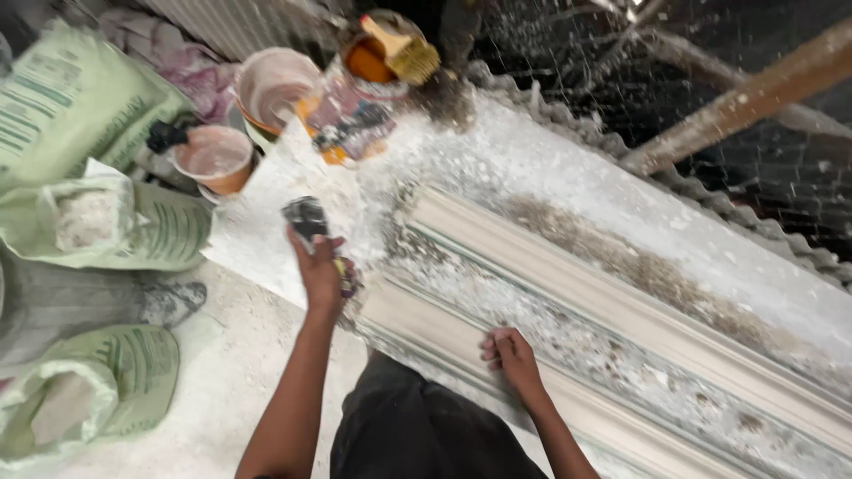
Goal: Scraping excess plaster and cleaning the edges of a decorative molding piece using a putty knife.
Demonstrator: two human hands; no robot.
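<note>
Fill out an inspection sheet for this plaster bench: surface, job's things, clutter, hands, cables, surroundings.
Surface: long bench coated in white powder and dried plaster, with a scalloped far edge.
Job's things: long ridged cornice mould running diagonally, crusted with white and brownish residue; dark-headed tool raised over its left end.
Clutter: two plaster-smeared buckets; straw-bristled brush resting on an orange container.
Hands: left hand gripping the tool; right hand pressing its fingers flat on the mould's near edge.
Cables: nothing seen.
Surroundings: green sacks piled at left, one open; dusty floor; plaster-spattered wooden pole at upper right.
</note>
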